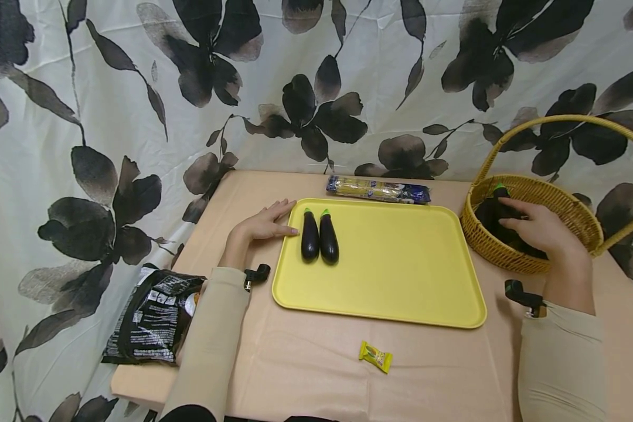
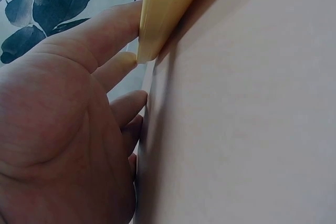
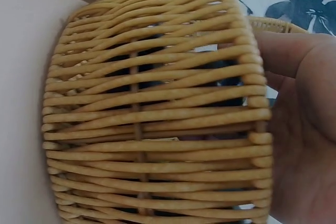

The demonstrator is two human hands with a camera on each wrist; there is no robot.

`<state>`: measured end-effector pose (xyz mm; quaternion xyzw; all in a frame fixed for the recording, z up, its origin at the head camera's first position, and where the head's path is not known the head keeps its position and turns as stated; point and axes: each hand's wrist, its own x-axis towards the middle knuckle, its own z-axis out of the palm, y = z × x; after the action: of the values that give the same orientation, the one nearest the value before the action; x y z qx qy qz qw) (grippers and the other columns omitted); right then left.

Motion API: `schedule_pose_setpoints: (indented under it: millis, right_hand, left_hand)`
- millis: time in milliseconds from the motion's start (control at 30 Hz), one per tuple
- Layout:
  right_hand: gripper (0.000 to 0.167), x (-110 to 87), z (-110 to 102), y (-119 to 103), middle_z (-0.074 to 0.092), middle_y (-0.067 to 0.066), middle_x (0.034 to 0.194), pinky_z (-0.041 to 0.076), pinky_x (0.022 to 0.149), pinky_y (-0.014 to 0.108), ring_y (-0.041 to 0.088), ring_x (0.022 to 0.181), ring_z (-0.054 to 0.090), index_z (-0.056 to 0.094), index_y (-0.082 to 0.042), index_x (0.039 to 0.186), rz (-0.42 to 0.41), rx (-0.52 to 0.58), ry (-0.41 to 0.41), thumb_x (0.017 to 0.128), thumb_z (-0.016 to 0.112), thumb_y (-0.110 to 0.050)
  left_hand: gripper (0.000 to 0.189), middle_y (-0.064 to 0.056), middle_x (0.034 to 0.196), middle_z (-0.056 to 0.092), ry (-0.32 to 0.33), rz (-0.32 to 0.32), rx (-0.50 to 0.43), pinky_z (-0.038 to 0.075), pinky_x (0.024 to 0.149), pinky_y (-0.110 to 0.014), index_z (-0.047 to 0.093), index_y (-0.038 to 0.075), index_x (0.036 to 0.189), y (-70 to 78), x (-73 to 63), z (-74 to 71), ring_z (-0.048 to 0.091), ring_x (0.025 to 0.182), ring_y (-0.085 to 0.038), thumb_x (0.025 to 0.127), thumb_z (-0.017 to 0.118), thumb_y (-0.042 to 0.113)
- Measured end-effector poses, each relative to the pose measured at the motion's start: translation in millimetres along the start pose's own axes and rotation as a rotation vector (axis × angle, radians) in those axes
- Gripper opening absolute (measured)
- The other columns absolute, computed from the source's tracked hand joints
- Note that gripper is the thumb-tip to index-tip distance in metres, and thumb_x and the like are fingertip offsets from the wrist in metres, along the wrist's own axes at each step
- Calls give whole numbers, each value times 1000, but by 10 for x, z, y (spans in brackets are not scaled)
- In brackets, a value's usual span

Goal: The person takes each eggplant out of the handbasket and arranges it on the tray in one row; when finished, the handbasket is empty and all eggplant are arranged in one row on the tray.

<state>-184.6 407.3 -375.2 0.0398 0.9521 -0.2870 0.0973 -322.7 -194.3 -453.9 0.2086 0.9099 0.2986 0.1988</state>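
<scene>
My left hand (image 1: 261,225) rests at the left edge of the yellow tray (image 1: 395,269), fingers extended. In the left wrist view, the thumb and a finger touch the tray's side (image 2: 157,19). Two dark purple eggplants (image 1: 309,237) with green tips lie side by side on the tray's left part. Over on the right, my right hand (image 1: 543,228) reaches into a wicker basket (image 1: 575,217), its visible fingers fairly straight against dark eggplants (image 1: 490,217) inside. The basket's woven wall (image 3: 157,108) hides most of that hand's fingers in the right wrist view.
A long blue-and-yellow packet (image 1: 378,190) lies behind the tray. In front of it is a small yellow wrapped candy (image 1: 375,357). A black bag (image 1: 155,316) sits beside the left forearm. The basket's tall handle (image 1: 569,119) arches over it. A floral curtain (image 1: 295,70) hangs behind.
</scene>
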Motion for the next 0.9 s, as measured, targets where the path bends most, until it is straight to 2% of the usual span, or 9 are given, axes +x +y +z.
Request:
schedule_pose_setpoints:
  millis: [167,233,300,367,433,500,633,900]
  right_hand:
    - [74,-34,-22,-37,7,39,167,19,112,85,65,150,10,11,-19,168,-11,79,9,109,48,-44]
    - [75,-42,-23,-63,15,40,165,28,110,83,64,146,21,13,-18,168,-25,73,23,109,50,-44]
    - [76,-48,-21,-90,32,40,155,47,102,71,59,131,40,20,-16,168,-46,56,56,107,55,-45]
    - [77,-54,-15,-117,46,35,136,58,83,52,46,108,52,28,-13,165,-72,36,103,104,61,-44]
    - [77,-64,-14,-144,52,27,121,53,65,36,32,91,52,36,-9,161,-100,24,145,101,67,-44]
    - [79,-83,-21,-173,53,23,117,51,59,30,25,84,53,38,-8,159,-112,30,166,98,71,-45]
    - [81,-116,-35,-239,56,24,121,52,61,27,22,85,54,39,-8,158,-126,42,174,96,73,-47]
    - [82,-135,-17,-415,56,27,127,52,65,21,36,102,58,39,-11,159,-144,62,162,94,75,-48]
  left_hand:
    - [97,-3,177,6,4,-2,-11,-6,133,-52,21,27,168,18,-16,-3,-6,164,-24,91,73,56]
    - [97,-3,177,6,4,-6,-14,-6,133,-52,21,27,168,21,-21,-3,-6,164,-24,91,73,56]
    - [97,-3,177,6,3,-8,-16,-6,133,-52,21,27,168,23,-23,-5,-6,164,-24,91,73,55]
    - [97,-3,177,5,2,-7,-17,-7,133,-52,21,27,168,24,-23,-5,-6,164,-24,92,73,55]
    - [97,-4,177,5,1,2,-8,-7,133,-52,21,26,168,23,-20,-4,-6,164,-25,92,73,55]
    - [97,-5,177,5,2,14,5,-7,133,-52,21,26,168,21,-16,-4,-5,164,-26,92,73,55]
    - [97,-6,177,6,4,28,19,-6,133,-51,21,25,168,21,-16,-3,-4,164,-27,92,72,56]
    - [97,-4,177,5,4,24,11,-6,133,-51,21,26,168,10,-13,-6,-4,164,-26,92,72,57]
